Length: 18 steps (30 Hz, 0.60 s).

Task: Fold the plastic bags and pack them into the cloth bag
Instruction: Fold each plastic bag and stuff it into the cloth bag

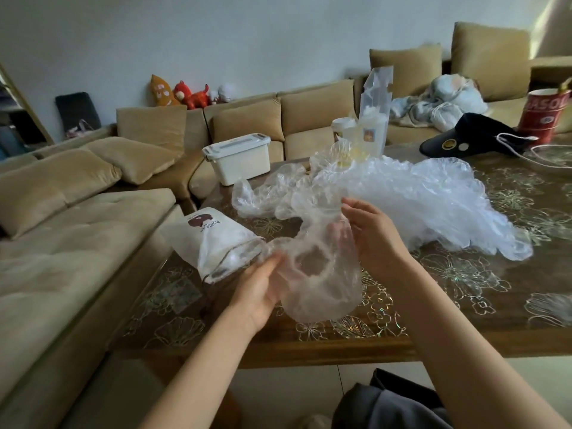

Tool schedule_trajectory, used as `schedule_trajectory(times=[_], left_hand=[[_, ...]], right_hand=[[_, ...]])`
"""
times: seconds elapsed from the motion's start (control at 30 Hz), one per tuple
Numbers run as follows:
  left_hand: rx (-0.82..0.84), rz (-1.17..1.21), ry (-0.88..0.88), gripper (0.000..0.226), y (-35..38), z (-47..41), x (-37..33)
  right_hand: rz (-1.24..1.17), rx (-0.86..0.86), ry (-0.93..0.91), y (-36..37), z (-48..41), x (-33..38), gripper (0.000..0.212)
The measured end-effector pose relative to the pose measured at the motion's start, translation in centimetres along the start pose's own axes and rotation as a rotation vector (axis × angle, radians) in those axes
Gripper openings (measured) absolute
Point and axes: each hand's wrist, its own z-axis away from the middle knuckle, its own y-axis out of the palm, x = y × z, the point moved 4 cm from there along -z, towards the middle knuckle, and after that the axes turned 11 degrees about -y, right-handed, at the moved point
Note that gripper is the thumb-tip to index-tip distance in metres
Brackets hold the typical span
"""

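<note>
A clear crumpled plastic bag (322, 283) hangs above the table's near edge between both hands. My left hand (260, 289) grips its left side, fingers partly behind the film. My right hand (371, 233) holds its upper right part, fingers curled into the plastic. A white cloth bag (213, 239) with a brown print lies on its side at the table's left corner, mouth facing my left hand. A loose heap of more clear plastic bags (418, 199) covers the table's middle, just behind my right hand.
The wooden table (464, 305) has a floral cover. On it stand a white lidded box (238, 157), a tall clear carton (373, 119), a black visor cap (470, 137) and a red tin (544, 114). A beige sofa (77, 227) wraps the left and back.
</note>
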Motion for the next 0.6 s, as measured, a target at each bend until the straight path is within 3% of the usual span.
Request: schedule_trajectory(times=[0.07,0.1,0.17,0.33,0.47,0.6], left_hand=[[-0.037,0.024,0.074,0.017,-0.3,0.4,-0.8],[-0.047,-0.003,0.107,0.013,-0.3,0.8,-1.4],[-0.074,-0.082,0.163,0.010,-0.5,1.3,-2.2],[-0.115,-0.217,0.287,0.010,-2.3,2.3,-5.0],[-0.170,-0.355,0.421,0.011,-3.2,2.5,-6.8],[-0.416,-0.544,0.503,0.018,-4.7,2.2,-7.3]], right_hand=[[0.204,0.137,0.104,-0.5,0.2,-0.9,0.063],[0.292,0.218,0.151,-0.3,0.7,-1.4,0.061],[0.396,0.261,0.175,-0.5,1.3,-2.3,0.036],[0.621,0.081,-0.070,-1.4,0.5,-1.0,0.002],[0.590,0.075,-0.296,0.1,0.7,1.6,0.010],[0.960,0.288,-0.453,2.7,1.4,1.5,0.013]])
